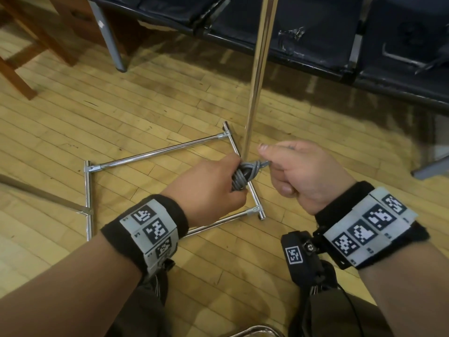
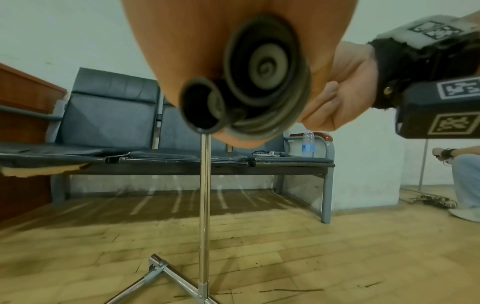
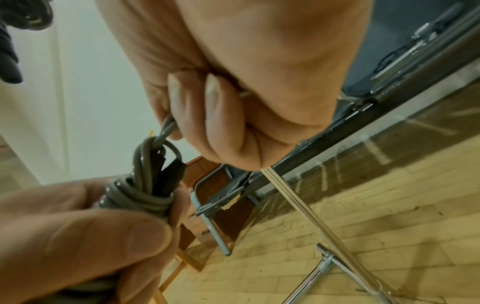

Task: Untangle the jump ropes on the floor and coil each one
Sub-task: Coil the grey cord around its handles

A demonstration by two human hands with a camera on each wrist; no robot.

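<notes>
A grey jump rope [image 1: 245, 172] is wound into a tight bundle around its black handles. My left hand [image 1: 213, 188] grips this bundle from the left, fingers curled round it. My right hand [image 1: 289, 166] pinches the rope's loose end [image 1: 263, 164] just right of the bundle. In the right wrist view the grey rope end [image 3: 168, 127] runs from my right fingers [image 3: 207, 115] into the wrapped coil [image 3: 140, 195] held by my left hand [image 3: 85, 232]. The left wrist view looks at the round ends of the handles [image 2: 262, 78] in my left palm. No other rope shows.
A chrome stand with a rectangular floor frame [image 1: 155, 154] and an upright pole [image 1: 257, 69] stands right behind my hands on the wooden floor. A row of dark padded seats [image 1: 315, 32] runs along the back. A wooden chair leg [image 1: 17, 76] is at far left. Another person [image 2: 465, 170] crouches at right.
</notes>
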